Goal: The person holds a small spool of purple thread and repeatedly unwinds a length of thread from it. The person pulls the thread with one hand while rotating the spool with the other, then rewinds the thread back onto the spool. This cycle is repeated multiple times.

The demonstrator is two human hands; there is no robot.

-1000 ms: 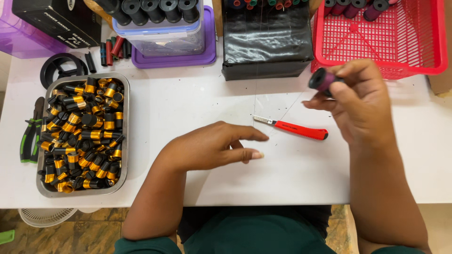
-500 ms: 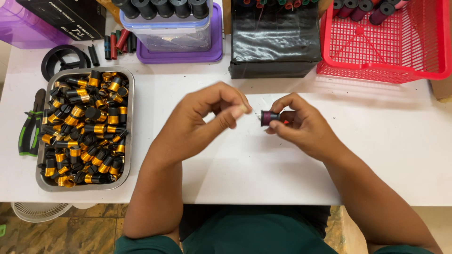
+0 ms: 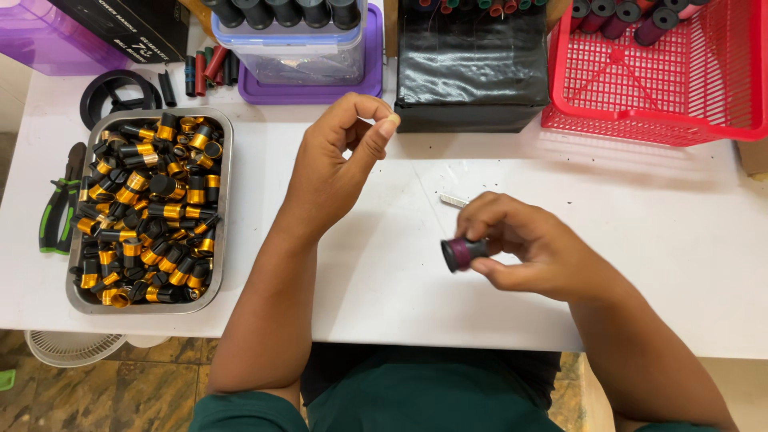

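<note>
My right hand [image 3: 532, 252] holds a short dark maroon cylinder [image 3: 462, 254] by its side, just above the white table [image 3: 384, 264], its round end facing left. My left hand [image 3: 340, 164] is raised over the table's middle, apart from the cylinder. Its thumb and forefinger are pinched together near the black box, and I see nothing between them. The metal tip of a tool [image 3: 452, 200] pokes out from behind my right hand; the rest of it is hidden.
A metal tray [image 3: 227, 200] of several black-and-gold cylinders sits at the left, with green-handled pliers [image 3: 58, 214] beside it. At the back stand a clear tub on a purple lid [image 3: 308, 90], a black box [image 3: 472, 76] and a red basket [image 3: 664, 96] with maroon cylinders.
A second ago my left hand lay flat and my right held the cylinder up high. The hands then met at the cylinder. Now the left has drawn back up-left, pinched.
</note>
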